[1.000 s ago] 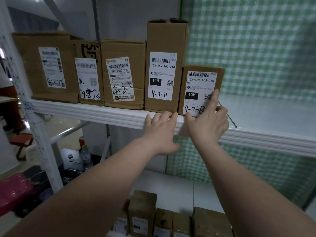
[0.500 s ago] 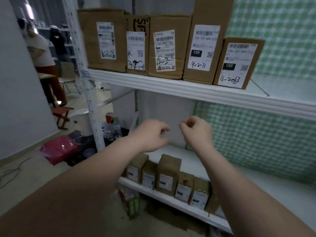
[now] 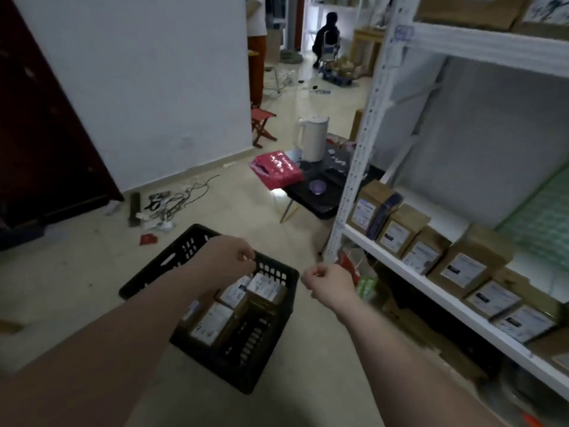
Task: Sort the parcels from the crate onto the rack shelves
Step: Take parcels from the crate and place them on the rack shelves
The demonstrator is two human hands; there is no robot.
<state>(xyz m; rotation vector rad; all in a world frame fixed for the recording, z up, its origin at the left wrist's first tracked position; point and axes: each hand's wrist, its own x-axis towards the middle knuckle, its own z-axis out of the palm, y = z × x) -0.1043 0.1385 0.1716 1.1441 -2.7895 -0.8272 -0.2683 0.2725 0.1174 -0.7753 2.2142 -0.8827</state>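
Person is standing over a black crate [image 3: 255, 337] that sits on the tiled floor, just left of a white metal rack [image 3: 363, 143]. The crate has a few cardboard parcels [image 3: 212, 323] in it, white labels facing up, bunched toward the left and far side, and the near right part shows bare crate wall.

Both arms are stretched out in front. The left hand [image 3: 229, 260] is over the far edge of the crate with its fingers curled in, nothing in it. It's too hard to tell if it's actually touching the rim. The right hand [image 3: 331, 280] is off to the right of the crate, between it and the rack, also balled into a loose fist and empty.

The lower shelf [image 3: 431, 288] has a row of small labelled boxes [image 3: 462, 266] lined up along the front edge, side by side. The upper shelf [image 3: 492, 50] has bigger boxes [image 3: 462, 7], only their bottoms in frame.

Past the crate there's a low black table [image 3: 320, 198] beside the rack post with a white kettle [image 3: 312, 138] on it and a pink bag [image 3: 275, 169] hanging off its left edge. There's a tangle of cables [image 3: 175, 201] on the floor by the white wall, a red folding stool [image 3: 261, 124] further back, and somebody crouching [image 3: 328, 35] way down the room.
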